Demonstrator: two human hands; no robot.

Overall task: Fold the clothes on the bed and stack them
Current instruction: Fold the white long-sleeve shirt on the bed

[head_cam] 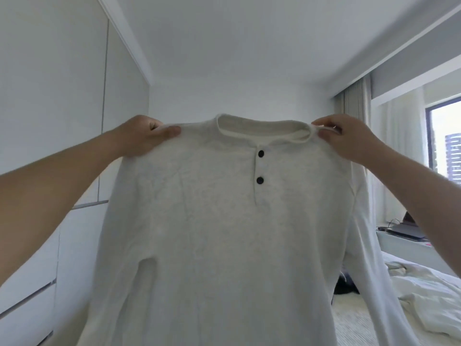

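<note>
— Up at head height hangs the white shirt (219,221), buttons facing us; left hand (143,136) pinches one shoulder, right hand (346,138) pinches the other by the collar.

— So which step?

— Spreading it out, I'd judge; folding not begun; next it wants laying flat on the bed (411,290), sleeves straightened.

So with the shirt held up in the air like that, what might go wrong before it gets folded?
Two things, probably. The white shirt hangs only from pinches at its shoulders, the left hand on one and the right hand on the other; a slip could drop one side and twist it. Its long sleeve dangles loose on the right and may bunch underneath when the shirt is laid on the rumpled bed, spoiling a flat fold.
</note>
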